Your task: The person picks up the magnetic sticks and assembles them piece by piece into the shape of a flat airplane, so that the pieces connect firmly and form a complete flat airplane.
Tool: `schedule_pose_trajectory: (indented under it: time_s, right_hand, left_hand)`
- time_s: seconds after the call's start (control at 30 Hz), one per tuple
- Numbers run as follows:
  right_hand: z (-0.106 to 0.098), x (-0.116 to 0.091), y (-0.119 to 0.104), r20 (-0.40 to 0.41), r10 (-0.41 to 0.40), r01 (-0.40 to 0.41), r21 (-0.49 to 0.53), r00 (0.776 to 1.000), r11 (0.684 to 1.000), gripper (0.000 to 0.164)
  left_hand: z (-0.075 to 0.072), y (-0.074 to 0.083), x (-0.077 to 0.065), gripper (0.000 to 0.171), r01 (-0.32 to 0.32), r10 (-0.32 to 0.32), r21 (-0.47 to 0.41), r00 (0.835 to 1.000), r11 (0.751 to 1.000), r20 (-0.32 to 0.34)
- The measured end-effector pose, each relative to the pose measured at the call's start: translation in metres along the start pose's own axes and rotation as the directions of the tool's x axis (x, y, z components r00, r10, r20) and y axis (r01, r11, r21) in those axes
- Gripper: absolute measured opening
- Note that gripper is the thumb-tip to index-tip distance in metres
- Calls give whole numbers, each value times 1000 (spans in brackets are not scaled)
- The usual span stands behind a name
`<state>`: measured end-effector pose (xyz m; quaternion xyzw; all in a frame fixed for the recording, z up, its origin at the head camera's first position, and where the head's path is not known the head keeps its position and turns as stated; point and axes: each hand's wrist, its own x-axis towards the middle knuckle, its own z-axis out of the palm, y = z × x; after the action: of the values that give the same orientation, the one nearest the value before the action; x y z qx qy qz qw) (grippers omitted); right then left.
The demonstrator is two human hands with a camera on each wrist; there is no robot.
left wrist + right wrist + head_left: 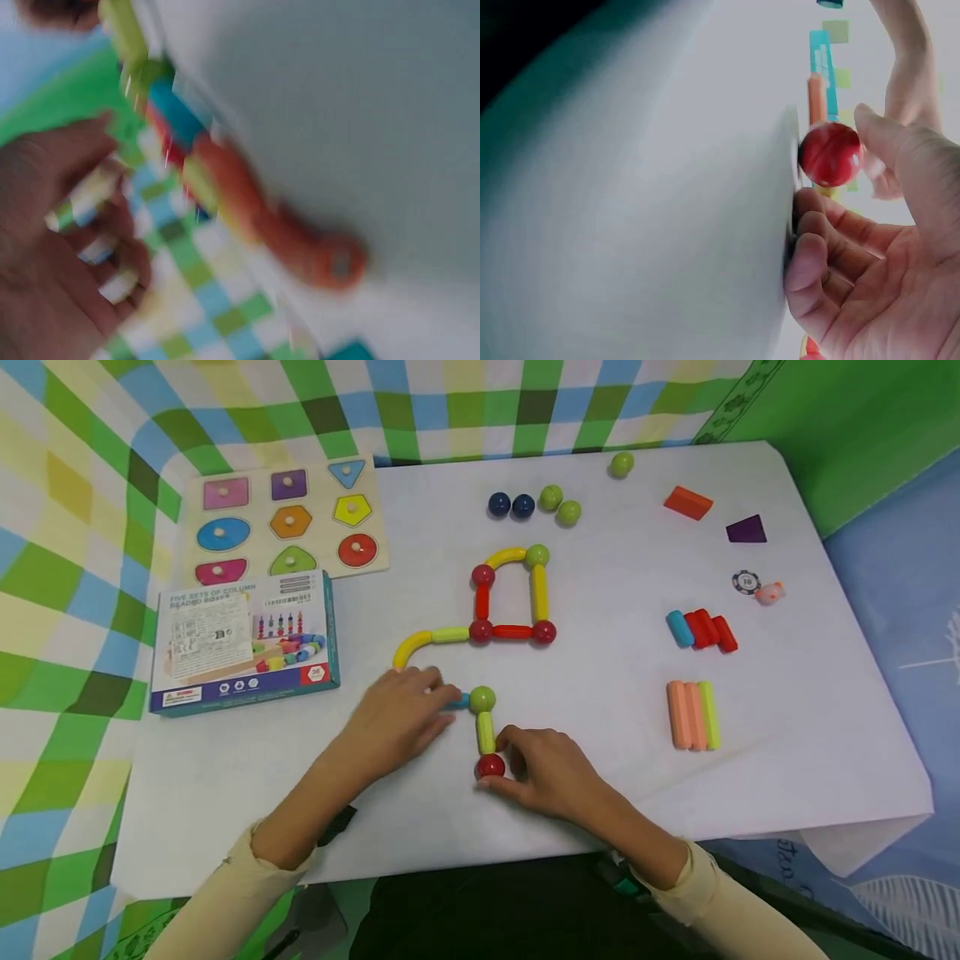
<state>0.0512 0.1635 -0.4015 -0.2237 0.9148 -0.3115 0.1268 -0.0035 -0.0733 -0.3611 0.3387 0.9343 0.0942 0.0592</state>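
Note:
A small chain lies near the front of the table: a red ball (491, 767), a light green stick (486, 732), a green ball (483, 699) and a blue stick (176, 112). Orange curved pieces (232, 180) continue it in the left wrist view; from the head they are hidden under my left hand (401, 718). That hand hovers over the chain's left part with loosely bent fingers, holding nothing. My right hand (551, 772) has thumb and forefinger on either side of the red ball (831, 154), the thumb tip against it.
Behind stands a joined shape of red balls (481, 632), red and yellow sticks, with a yellow curved piece (408, 649) trailing left. A boxed set (243, 643) and shape puzzle board (262, 497) lie left. Loose sticks (692, 716) lie right; blue balls (522, 507) and green balls (569, 513) sit behind.

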Motion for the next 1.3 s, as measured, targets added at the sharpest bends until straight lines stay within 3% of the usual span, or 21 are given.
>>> schedule_pose_trajectory:
  time_s: [0.03, 0.1, 0.2, 0.3, 0.43, 0.5, 0.57, 0.63, 0.7, 0.77, 0.83, 0.97, 1.07, 1.2, 1.3]
  right_hand:
    - [-1, 0, 0, 6, 4, -4, 0, 1000, 1000, 44]
    - [-3, 1, 1, 12, 15, -15, 1, 1000, 1000, 44]
    - [-7, 0, 2, 18, 30, -30, -5, 999, 1000, 43]
    - [-11, 1, 4, 6, 33, -33, -11, 999, 999, 39]
    - [-15, 2, 5, -44, 23, -23, -9, 999, 1000, 33]
    - [-16, 4, 4, -77, 7, -6, 6, 997, 1000, 30]
    - [-17, 6, 2, -110, -21, 25, 33, 994, 999, 29]
    - [-19, 9, -1, -137, -53, 64, 81, 989, 995, 31]
    - [-20, 12, -5, -159, -82, 105, 141, 984, 984, 35]
    - [-21, 15, -8, -178, -99, 134, 202, 979, 970, 37]
    - [-23, 16, -9, -197, -96, 145, 254, 976, 956, 35]
    - [-31, 15, -4, -194, -43, 110, 348, 980, 931, 24]
    - [-42, 14, 6, -103, -35, 74, 403, 994, 912, 20]
    - [-54, 12, 18, 26, -111, 91, 406, 994, 909, 20]
    - [-57, 10, 24, 65, -162, 125, 387, 985, 914, 20]
  left_hand:
    - [-3, -6, -5, 38, 77, -77, -9, 997, 997, -26]
    - [-8, -18, -16, 37, 221, -223, -31, 974, 975, -48]
    - [-8, -32, -30, 36, 360, -362, -47, 932, 932, -23]
    - [-2, -38, -38, 35, 418, -418, -73, 908, 906, 18]
    - [5, -37, -38, 31, 429, -428, -107, 903, 897, 29]
    - [5, -32, -36, 30, 408, -411, -119, 912, 905, 5]
    - [1, -22, -33, 30, 347, -354, -138, 935, 928, -32]
    - [-3, -9, -27, 29, 233, -249, -169, 965, 958, -81]
    - [-5, 6, -18, 30, 92, -121, -212, 985, 973, -126]
    - [-5, 20, -8, 29, -39, -1, -254, 988, 966, -156]
    - [-5, 32, 2, 30, -113, 64, -299, 984, 948, -169]
    - [-3, 44, 16, 33, -158, 97, -335, 977, 929, -191]
    - [0, 46, 21, 38, -166, 97, -377, 976, 911, -195]
    - [6, 46, 23, 41, -178, 113, -429, 978, 886, -173]
    - [10, 45, 22, 39, -177, 128, -413, 981, 893, -145]
